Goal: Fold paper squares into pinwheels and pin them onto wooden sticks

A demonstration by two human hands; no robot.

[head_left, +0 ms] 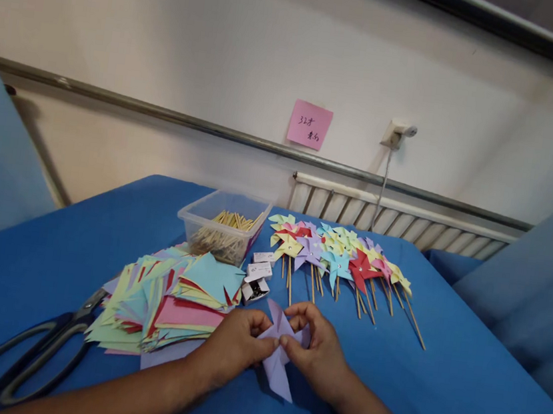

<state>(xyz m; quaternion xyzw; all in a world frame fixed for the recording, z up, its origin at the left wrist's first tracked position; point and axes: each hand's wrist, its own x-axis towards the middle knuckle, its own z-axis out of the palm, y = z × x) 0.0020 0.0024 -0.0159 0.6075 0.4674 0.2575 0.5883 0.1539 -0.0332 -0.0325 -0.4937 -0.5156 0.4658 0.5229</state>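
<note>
A purple paper pinwheel (277, 368) with folded blades is held between both hands, above the front of the table. My left hand (240, 340) pinches it from the left, the thumb pressing near its centre. From the right, my right hand (317, 350) grips it too, thumb at the centre and fingers behind a blade. The fingers partly cover the folds, and no stick shows on this pinwheel. Just left of my left hand lies a stack of coloured paper sheets (187, 317). Small white boxes (258, 270) stand beyond the hands, one open with dark metallic bits inside.
Scissors (62, 335) with dark handles lie at the left, their blades against the paper stack. A clear plastic tub (193, 227) of wooden sticks (226, 228) stands behind. Several finished pinwheels (340, 265) on sticks lie at the back right of the blue-covered table (436, 388).
</note>
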